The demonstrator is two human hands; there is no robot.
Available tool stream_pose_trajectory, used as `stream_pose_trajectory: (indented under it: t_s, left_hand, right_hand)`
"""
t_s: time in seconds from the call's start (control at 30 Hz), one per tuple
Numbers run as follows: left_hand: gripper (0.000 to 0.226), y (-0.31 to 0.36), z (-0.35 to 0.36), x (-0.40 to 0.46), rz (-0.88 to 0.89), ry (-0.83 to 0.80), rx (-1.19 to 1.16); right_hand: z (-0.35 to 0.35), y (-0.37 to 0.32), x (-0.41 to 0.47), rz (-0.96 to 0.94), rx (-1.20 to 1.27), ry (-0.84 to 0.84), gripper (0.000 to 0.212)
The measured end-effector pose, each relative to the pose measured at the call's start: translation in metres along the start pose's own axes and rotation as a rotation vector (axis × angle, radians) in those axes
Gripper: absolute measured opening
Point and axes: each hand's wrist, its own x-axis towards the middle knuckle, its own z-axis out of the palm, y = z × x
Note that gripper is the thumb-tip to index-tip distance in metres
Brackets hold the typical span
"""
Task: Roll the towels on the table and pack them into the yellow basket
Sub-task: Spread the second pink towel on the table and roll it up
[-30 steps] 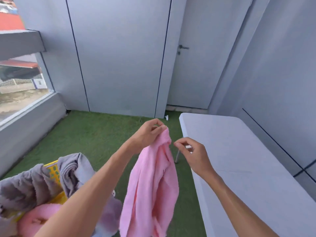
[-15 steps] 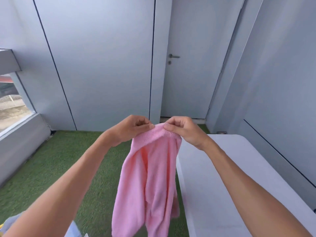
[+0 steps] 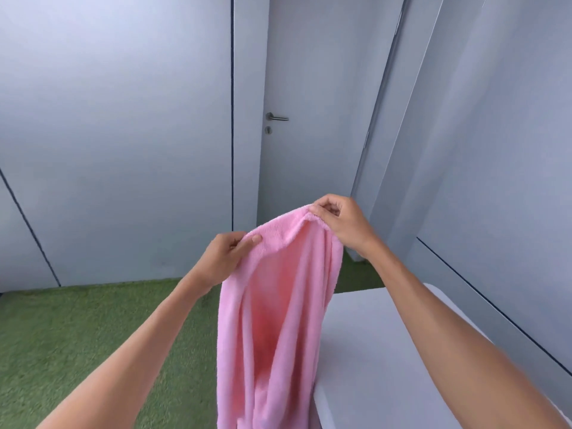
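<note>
Spreading apart along the towel (image 3: 278, 305) hem, left hand (image 3: 227, 258) and right hand (image 3: 339, 226) each pinch a corner beside the table (image 3: 387, 351) edge, readying it for laying flat.

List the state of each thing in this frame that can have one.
pink towel: unrolled, hanging in the air, top edge held at two points.
left hand: pinches the towel's top edge.
right hand: pinches the top edge, higher up.
door: closed.
table: its visible part is bare.
</note>
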Motion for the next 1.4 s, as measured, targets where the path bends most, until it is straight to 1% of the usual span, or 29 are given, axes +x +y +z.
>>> stream_pose_trajectory:
  t_s: [0.03,0.07,0.13,0.17,0.2,0.23,0.3,0.37,0.43,0.5,0.57,0.63,0.7,0.73,0.77,0.83,0.9,1.0,1.1,1.2,1.3,1.33,1.4]
  left_hand:
    - [0.055,0.001,-0.002,0.020,0.025,0.032,0.009]
    - [0.054,0.002,-0.004,0.040,0.043,0.050,0.015]
    - [0.051,0.005,-0.005,0.080,0.111,0.041,0.070]
    - [0.050,0.005,-0.004,0.100,0.163,0.015,0.126]
    - [0.050,0.005,-0.002,0.117,0.209,-0.028,0.198]
    - [0.051,0.002,0.000,0.134,0.241,-0.076,0.269]
    - [0.052,-0.008,0.002,0.166,0.254,-0.146,0.336]
    - [0.051,-0.020,-0.003,0.195,0.217,-0.154,0.351]
    - [0.046,-0.029,-0.014,0.225,0.142,-0.183,0.359]
    - [0.036,-0.041,-0.026,0.252,0.052,-0.274,0.368]
    - [0.031,-0.053,-0.031,0.275,-0.031,-0.359,0.345]
    - [0.029,-0.059,-0.031,0.295,-0.064,-0.336,0.284]
    - [0.024,-0.057,-0.028,0.314,-0.057,-0.299,0.204]
    - [0.023,-0.056,-0.026,0.322,-0.055,-0.301,0.197]
    - [0.023,-0.056,-0.024,0.330,-0.058,-0.316,0.218]
    - [0.024,-0.063,-0.020,0.341,-0.071,-0.363,0.254]
    - [0.025,-0.075,-0.017,0.346,-0.100,-0.390,0.231]
    - [0.032,-0.093,-0.018,0.352,-0.145,-0.387,0.129]
    - [0.039,-0.115,-0.027,0.347,-0.220,-0.407,0.081]
    - [0.050,-0.139,-0.040,0.331,-0.249,-0.472,0.058]
    - [0.046,-0.148,-0.055,0.323,-0.228,-0.410,0.029]
    - [0.047,-0.148,-0.059,0.324,-0.214,-0.380,-0.013]
    - [0.047,-0.143,-0.063,0.331,-0.160,-0.323,-0.078]
  right_hand:
    - [0.000,0.011,0.006,0.026,-0.007,0.012,0.013]
    - [0.002,0.019,0.012,0.048,0.001,-0.011,0.013]
    - [0.012,0.030,0.022,0.104,0.068,-0.158,0.025]
    - [0.019,0.033,0.028,0.124,0.107,-0.237,0.033]
    - [0.028,0.038,0.038,0.126,0.133,-0.278,0.038]
    - [0.036,0.044,0.049,0.106,0.147,-0.285,0.039]
    - [0.047,0.058,0.076,0.075,0.173,-0.259,0.032]
    - [0.048,0.076,0.107,0.070,0.211,-0.245,0.026]
    - [0.042,0.097,0.138,0.077,0.216,-0.228,0.026]
    - [0.035,0.115,0.170,0.073,0.210,-0.243,0.027]
    - [0.032,0.132,0.200,0.088,0.199,-0.294,0.027]
    - [0.033,0.143,0.226,0.121,0.196,-0.434,0.027]
    - [0.036,0.149,0.247,0.161,0.212,-0.632,0.029]
    - [0.038,0.151,0.255,0.173,0.254,-0.708,0.025]
    - [0.039,0.154,0.263,0.190,0.324,-0.749,0.022]
    - [0.042,0.163,0.276,0.208,0.421,-0.716,0.028]
    - [0.045,0.171,0.286,0.180,0.396,-0.683,0.030]
    - [0.050,0.179,0.296,0.191,0.461,-0.651,0.023]
    - [0.047,0.179,0.306,0.194,0.509,-0.563,0.012]
    - [0.039,0.177,0.314,0.227,0.414,-0.523,0.012]
    - [0.034,0.183,0.320,0.215,0.227,-0.527,0.019]
    - [0.035,0.183,0.320,0.209,0.179,-0.554,0.021]
    - [0.043,0.179,0.317,0.238,0.166,-0.668,0.027]
